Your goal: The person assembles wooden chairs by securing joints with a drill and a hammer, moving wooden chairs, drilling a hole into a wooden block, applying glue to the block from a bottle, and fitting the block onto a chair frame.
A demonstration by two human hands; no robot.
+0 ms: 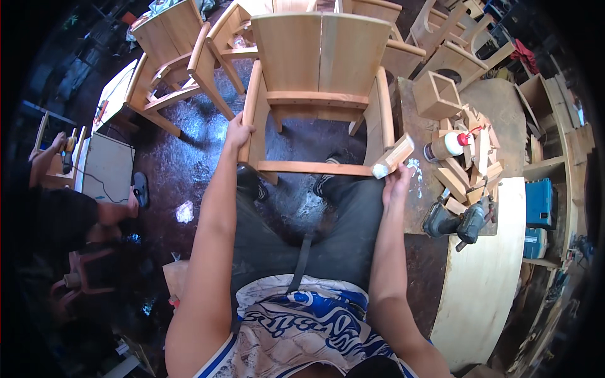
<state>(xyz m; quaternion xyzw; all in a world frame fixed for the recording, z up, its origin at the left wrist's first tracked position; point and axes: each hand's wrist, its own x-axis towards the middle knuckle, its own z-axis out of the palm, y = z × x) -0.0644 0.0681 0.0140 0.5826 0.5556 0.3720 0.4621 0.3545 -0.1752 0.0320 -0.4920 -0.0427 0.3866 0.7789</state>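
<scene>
At centre frame the left hand [238, 133] wraps the wooden chair [320, 94] frame's edge, steadying it; the right hand [396, 183] pinches a glue-tipped wood block [393, 155] beside the chair's right rail.

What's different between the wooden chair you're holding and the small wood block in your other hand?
The chair is a large assembled piece standing on the floor, steadied by the left hand at its side rail; the block is one short loose piece, lifted clear in the right hand. The chair's wood looks bare, while the block carries white glue on its lower end. Both are the same pale, unfinished wood.
</scene>
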